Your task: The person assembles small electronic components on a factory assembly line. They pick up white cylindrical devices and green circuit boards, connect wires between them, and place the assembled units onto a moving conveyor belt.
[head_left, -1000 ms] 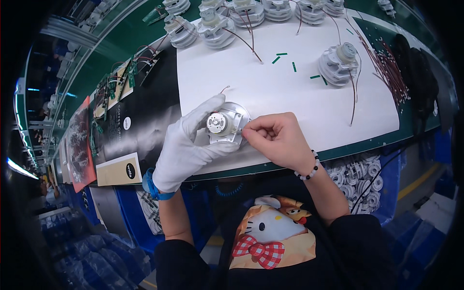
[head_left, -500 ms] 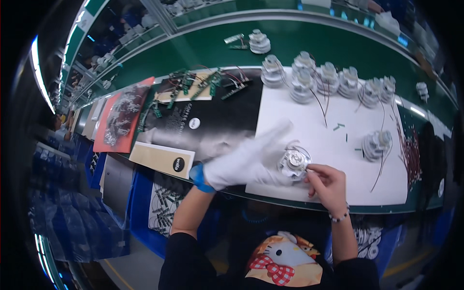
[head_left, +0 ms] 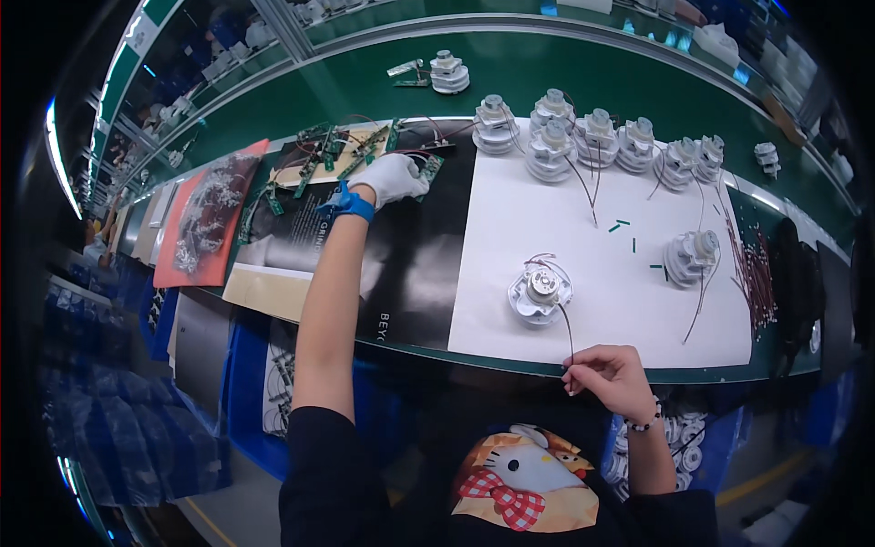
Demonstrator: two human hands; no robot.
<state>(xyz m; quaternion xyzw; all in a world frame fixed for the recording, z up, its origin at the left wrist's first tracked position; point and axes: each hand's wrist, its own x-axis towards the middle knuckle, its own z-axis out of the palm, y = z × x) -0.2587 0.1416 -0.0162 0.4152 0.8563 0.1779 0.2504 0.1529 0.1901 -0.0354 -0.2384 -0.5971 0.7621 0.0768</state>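
White plastic motor unit (head_left: 540, 294) looks light, rigid — its thin wire (head_left: 567, 330) is the fragile bit. Right hand (head_left: 612, 378) pinches the wire end; gloved left hand (head_left: 392, 178) grips a green circuit board (head_left: 427, 170) — hold boards by the edges.

A green workbench (head_left: 565, 77) is covered by a white sheet (head_left: 602, 273), a black mat (head_left: 410, 264) and a red mat (head_left: 205, 219), on which white motor units (head_left: 540, 294) and circuit boards (head_left: 328, 150) are laid.

black printed sheet (head_left: 415, 264) – flat on the bench right under the gloved left hand's (head_left: 394, 179) fingers | tan card (head_left: 264, 292) – lower-left of them | red-orange sheet (head_left: 211, 219) – further left, grey speckled picture
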